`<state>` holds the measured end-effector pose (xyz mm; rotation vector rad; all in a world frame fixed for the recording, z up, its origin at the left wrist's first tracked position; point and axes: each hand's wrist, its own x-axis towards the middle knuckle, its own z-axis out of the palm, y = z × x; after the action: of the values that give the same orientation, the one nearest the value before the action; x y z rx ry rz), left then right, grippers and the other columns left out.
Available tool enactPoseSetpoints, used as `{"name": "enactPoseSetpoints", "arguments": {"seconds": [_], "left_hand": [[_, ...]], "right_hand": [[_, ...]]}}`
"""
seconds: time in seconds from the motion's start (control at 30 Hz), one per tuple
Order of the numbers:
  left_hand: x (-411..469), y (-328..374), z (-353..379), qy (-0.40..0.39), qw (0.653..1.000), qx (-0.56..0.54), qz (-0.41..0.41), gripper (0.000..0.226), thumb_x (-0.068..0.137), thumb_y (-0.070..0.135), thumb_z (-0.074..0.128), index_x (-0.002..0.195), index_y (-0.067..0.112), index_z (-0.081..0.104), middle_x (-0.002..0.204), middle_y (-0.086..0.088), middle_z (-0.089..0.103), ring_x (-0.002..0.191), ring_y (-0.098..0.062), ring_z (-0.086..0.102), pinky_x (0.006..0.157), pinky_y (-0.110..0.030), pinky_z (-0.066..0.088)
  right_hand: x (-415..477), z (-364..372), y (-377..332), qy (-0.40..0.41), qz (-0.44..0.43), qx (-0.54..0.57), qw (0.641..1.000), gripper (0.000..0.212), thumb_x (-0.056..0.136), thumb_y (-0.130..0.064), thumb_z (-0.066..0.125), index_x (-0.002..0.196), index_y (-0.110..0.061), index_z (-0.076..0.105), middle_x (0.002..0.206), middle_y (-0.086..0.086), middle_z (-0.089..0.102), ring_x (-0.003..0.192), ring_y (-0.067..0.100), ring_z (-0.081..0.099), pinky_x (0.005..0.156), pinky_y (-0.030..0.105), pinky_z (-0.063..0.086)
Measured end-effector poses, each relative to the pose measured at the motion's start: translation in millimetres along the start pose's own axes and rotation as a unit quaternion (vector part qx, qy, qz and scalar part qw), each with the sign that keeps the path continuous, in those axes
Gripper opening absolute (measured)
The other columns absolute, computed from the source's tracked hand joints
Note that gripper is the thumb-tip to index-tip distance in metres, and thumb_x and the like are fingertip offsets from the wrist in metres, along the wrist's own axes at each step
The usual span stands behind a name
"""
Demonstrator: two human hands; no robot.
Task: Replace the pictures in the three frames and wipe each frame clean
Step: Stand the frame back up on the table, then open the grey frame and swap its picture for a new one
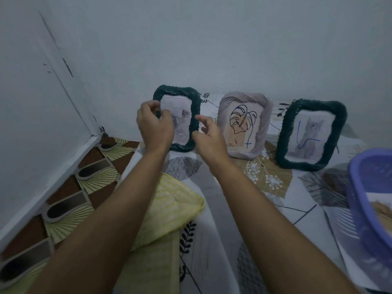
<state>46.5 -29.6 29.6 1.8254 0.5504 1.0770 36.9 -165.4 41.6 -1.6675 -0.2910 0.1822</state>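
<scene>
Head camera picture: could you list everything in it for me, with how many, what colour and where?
left green frame: one, dark green, leftmost of the row by the wall
pale frame: one, pale lilac, middle of the row, leaf drawing inside
right green frame: one, dark green, right of the row, cat picture inside
cloth: one, yellow, on the table in front of the left green frame
basket: one, purple, right edge, paper inside
table cover: one, white with leaf prints, under everything
left hand: one, fingers curled on the left green frame's left edge
right hand: one, open, by that frame's right edge
</scene>
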Motion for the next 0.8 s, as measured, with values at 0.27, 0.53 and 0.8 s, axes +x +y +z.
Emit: {"name": "enactPoseSetpoints", "arguments": {"seconds": [0.27,0.53,0.8], "left_hand": [[-70.3,45.2,-6.0,-0.242,0.961,0.05,0.125,0.021,0.087,0.007,0.06,0.106,0.011,0.065,0.089,0.0,0.066,0.077,-0.01,0.059,0.07,-0.012,0.045],[-94.9,44.5,20.5,-0.426,0.883,0.17,0.099,0.045,0.089,0.02,0.065,0.131,0.008,0.053,0.124,-0.01,0.057,0.105,-0.019,0.054,0.083,-0.024,0.037],[-89.7,37.0,60.3,-0.414,0.896,0.112,-0.117,0.088,0.087,0.018,0.057,0.157,0.011,0.003,0.162,-0.015,0.02,0.148,-0.035,0.022,0.119,-0.053,0.026]], "right_hand": [[-43.1,-51.4,7.4,0.129,0.022,0.034,0.991,0.023,0.089,-0.005,0.055,0.084,-0.025,0.065,0.09,-0.005,0.067,0.085,0.011,0.061,0.078,0.029,0.05],[-54.1,-112.0,23.1,0.156,0.104,0.012,0.982,0.019,0.091,-0.01,0.056,0.105,-0.019,0.065,0.109,0.001,0.066,0.1,0.017,0.062,0.086,0.034,0.053],[-29.9,-124.5,24.5,0.087,0.149,-0.05,0.984,0.062,0.087,-0.005,0.052,0.145,-0.015,0.036,0.129,-0.004,0.048,0.116,0.019,0.05,0.095,0.032,0.041]]}}
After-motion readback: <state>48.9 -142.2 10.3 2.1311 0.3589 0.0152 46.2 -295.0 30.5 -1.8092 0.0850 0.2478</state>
